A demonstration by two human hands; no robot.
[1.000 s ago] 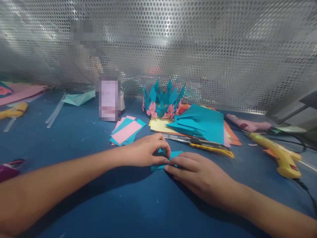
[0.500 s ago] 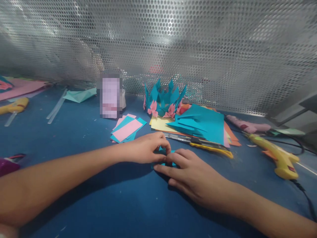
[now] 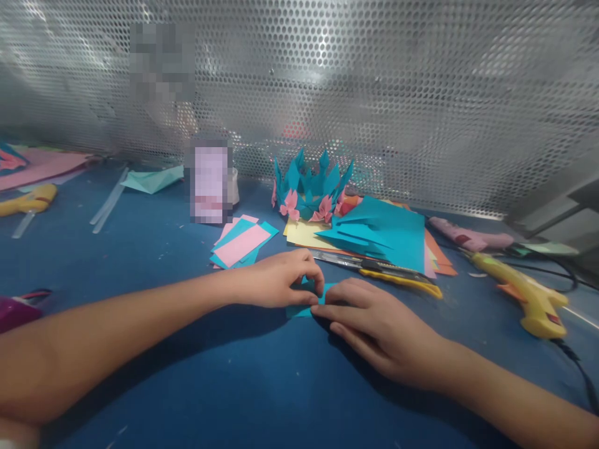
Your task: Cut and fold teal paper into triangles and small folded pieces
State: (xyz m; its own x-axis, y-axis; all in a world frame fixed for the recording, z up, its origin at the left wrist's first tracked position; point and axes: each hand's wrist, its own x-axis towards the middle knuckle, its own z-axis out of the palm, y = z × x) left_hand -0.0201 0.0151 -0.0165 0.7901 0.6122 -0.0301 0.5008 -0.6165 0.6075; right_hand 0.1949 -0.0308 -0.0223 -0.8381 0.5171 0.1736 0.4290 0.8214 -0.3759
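Observation:
A small piece of teal paper [image 3: 299,310] lies flat on the blue table, partly covered by both hands. From the left, my left hand [image 3: 281,280] arches over it, with curled fingers and thumb pressing it at its middle. My right hand [image 3: 381,321] covers its right end. The index fingertip of that hand touches the paper close to my left thumb, and its other fingers are bent together. How the paper is folded underneath is hidden. Just beyond the hands lie a dark box cutter [image 3: 369,265] and a yellow-handled tool [image 3: 405,284].
Behind stand a teal paper crown with pink flowers [image 3: 311,187], stacked coloured sheets [image 3: 397,227], pink and teal strips [image 3: 243,243] and a blurred phone-like screen [image 3: 210,181]. Yellow [image 3: 528,299] and pink [image 3: 472,236] glue guns lie right, with cords. A perforated metal panel [image 3: 327,75] closes the back.
My right hand has slid slightly right along the teal paper, and its fingers have drawn back, uncovering more of the paper. My left hand has barely moved.

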